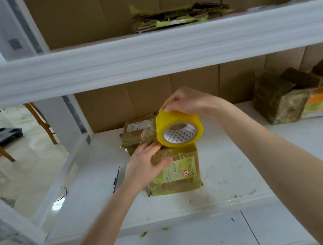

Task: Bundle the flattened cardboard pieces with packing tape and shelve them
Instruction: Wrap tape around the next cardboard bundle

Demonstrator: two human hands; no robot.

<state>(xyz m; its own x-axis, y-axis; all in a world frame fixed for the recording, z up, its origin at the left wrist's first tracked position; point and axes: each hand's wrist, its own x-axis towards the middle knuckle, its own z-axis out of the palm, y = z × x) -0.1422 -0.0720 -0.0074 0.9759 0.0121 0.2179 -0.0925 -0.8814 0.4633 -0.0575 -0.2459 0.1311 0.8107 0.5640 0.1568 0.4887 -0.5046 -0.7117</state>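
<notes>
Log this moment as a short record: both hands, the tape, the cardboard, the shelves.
right hand: fingers grip the yellow roll of packing tape from above
tape roll: at the bundle's far end, core facing the camera
left hand: presses flat on the tape-wrapped brown cardboard bundle
bundle: lies on the white middle shelf
behind bundle: a flat brown cardboard piece
upper shelf: holds a flattened cardboard stack
far right: taped brown boxes

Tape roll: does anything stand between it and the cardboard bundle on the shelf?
Nothing visible. The right hand holds the tape roll just over the cardboard bundle's far end; the left hand presses the bundle beside it.
</notes>
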